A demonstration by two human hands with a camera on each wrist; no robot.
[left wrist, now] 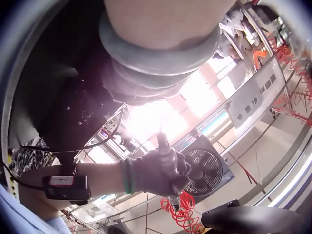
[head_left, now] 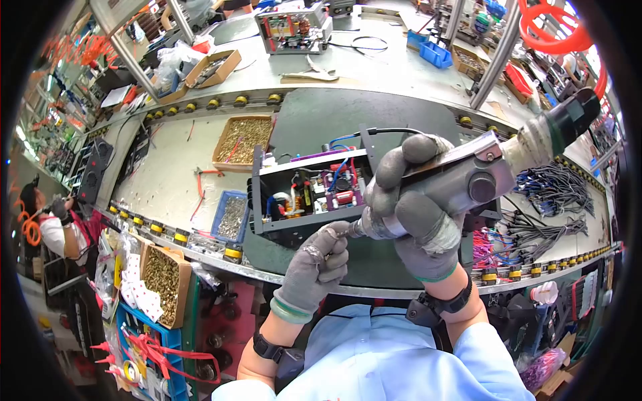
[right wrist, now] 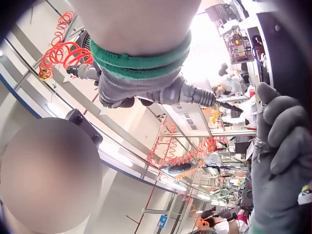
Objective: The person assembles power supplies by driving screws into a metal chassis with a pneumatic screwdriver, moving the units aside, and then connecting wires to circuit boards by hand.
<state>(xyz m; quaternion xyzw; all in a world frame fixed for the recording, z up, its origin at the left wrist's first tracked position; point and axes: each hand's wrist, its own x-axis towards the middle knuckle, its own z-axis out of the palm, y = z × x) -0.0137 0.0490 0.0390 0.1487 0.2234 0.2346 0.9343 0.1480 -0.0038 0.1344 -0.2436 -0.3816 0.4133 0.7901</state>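
Observation:
My gloved right hand (head_left: 428, 200) grips a metal-bodied pneumatic screwdriver (head_left: 481, 177), its taped tail slanting up to the right. Its bit points down-left at my gloved left hand (head_left: 311, 267), whose fingers are curled right by the tip. I cannot tell whether a small part sits between those fingertips. In the right wrist view, the bit (right wrist: 229, 106) ends close to the left hand (right wrist: 282, 141). Just beyond both hands lies an open black metal case (head_left: 301, 230) with a circuit board (head_left: 334, 184) and wires inside.
The case rests on a dark green mat (head_left: 314, 107). To its left are a cardboard box of brass-coloured small parts (head_left: 244, 140), a blue bin of screws (head_left: 231, 217) and red-handled pliers (head_left: 200, 184). Bundled black cables (head_left: 555, 190) lie right. A red coiled hose (head_left: 555, 33) hangs upper right.

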